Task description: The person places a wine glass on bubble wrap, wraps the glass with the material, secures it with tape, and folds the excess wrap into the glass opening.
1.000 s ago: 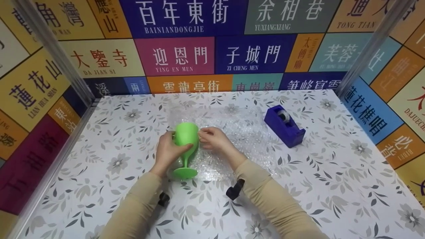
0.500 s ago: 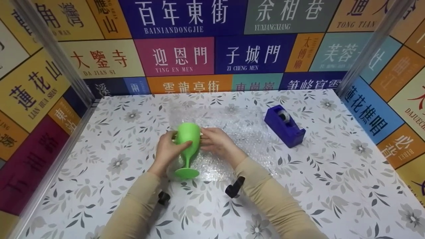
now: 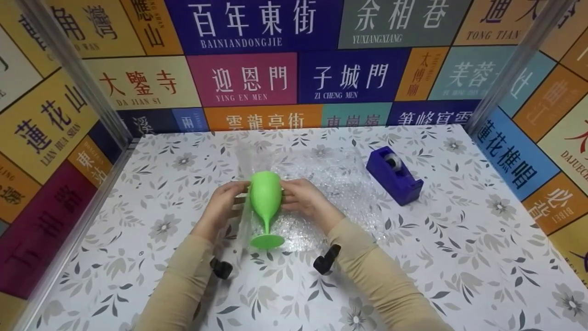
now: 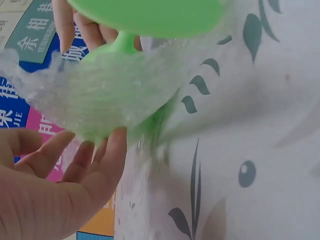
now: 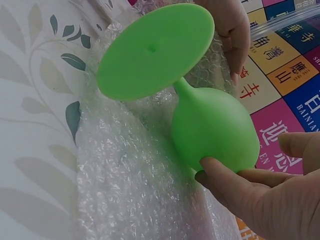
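Observation:
In the head view, a green plastic goblet [image 3: 266, 195] lies on its side on a sheet of bubble wrap [image 3: 330, 193], its round foot toward the person. My left hand [image 3: 223, 204] is left of the goblet, behind a raised flap of the wrap. In the left wrist view, its fingertips touch the flap's outer side, with the goblet beyond. My right hand [image 3: 305, 200] is at the goblet's right side. In the right wrist view, its extended fingertips touch the bowl, and part of the fingers is hidden behind the bowl.
A purple tape dispenser [image 3: 394, 174] with a roll of clear tape stands right of the wrap. The leaf-patterned tabletop [image 3: 161, 262] is bounded at the back and sides by panels with printed signs [image 3: 241, 78]. Both sleeves carry black straps at the wrists.
The left hand has let go of the goblet and now lifts the wrap's left edge against it. The goblet has shifted slightly right. The right hand's fingers have straightened and touch the bowl.

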`<state>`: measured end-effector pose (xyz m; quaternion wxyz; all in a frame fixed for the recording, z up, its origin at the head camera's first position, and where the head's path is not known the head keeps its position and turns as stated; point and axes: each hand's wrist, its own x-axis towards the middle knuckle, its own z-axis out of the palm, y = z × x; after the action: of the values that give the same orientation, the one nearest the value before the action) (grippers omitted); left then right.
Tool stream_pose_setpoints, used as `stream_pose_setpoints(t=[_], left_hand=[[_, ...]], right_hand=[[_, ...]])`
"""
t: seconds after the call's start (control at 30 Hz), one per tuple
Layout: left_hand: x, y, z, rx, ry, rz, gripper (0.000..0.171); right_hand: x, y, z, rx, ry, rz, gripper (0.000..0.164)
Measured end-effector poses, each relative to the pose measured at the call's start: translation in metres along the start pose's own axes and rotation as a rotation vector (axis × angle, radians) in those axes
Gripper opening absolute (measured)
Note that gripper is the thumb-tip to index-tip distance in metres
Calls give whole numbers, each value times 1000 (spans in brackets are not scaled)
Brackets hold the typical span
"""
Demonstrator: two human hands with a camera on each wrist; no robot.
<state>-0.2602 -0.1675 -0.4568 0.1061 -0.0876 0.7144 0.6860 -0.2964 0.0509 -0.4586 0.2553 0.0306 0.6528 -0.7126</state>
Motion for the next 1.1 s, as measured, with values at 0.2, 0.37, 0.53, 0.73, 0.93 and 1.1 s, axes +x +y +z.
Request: stream_pose_setpoints(t=[0.2, 0.37, 0.53, 0.73, 0.93, 1.1], left_hand=[[2, -6, 1, -14, 42, 23, 33], [5, -9, 4, -31, 52, 81, 33], [9, -12, 6, -30, 47, 110, 36], [13, -15, 10, 71, 63, 212, 38], [12, -16, 14, 272, 100, 403, 35], [12, -16, 15, 488, 123, 594, 33]], right_hand=[[-1, 1, -1, 8, -4, 11, 44], [-1, 2, -4, 17, -7, 11, 43], [-1, 3, -7, 30, 6, 29, 42], [0, 3, -10, 18, 9, 21, 43], [2, 4, -13, 14, 9, 28, 42], [2, 4, -13, 17, 11, 33, 40]])
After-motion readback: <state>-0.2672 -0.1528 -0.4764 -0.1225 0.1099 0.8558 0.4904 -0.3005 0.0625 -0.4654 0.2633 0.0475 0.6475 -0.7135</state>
